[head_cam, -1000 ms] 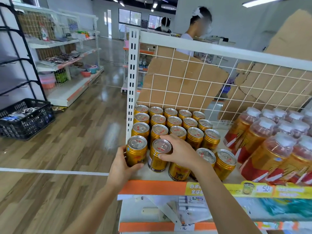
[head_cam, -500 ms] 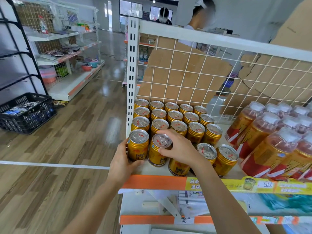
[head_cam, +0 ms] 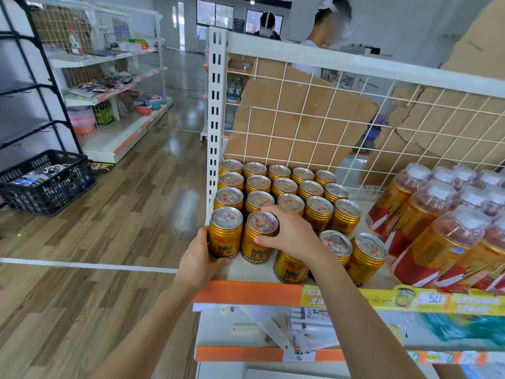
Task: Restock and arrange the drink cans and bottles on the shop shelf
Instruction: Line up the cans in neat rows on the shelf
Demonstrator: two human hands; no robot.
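Observation:
Several gold drink cans stand in rows on the white shelf [head_cam: 246, 274] against its left upright. My left hand [head_cam: 198, 261] grips the front-left can [head_cam: 226, 232] from its lower left side. My right hand [head_cam: 289, 236] grips the can beside it [head_cam: 257, 239] by the rim and side, fingers over the lid. Three more gold cans [head_cam: 366, 255] stand loose at the front, partly behind my right wrist. Amber bottles with clear caps [head_cam: 426, 214] fill the shelf's right part.
A wire grid back panel [head_cam: 328, 110] with cardboard behind it closes the shelf's rear. An orange price rail [head_cam: 246, 294] runs along the front edge. A black crate [head_cam: 46, 181] sits on the wood floor to the left. Two people stand beyond the shelf.
Both hands have stayed on the two front-left cans, which sit slightly closer to the rows behind. The camera has tipped down and nearer.

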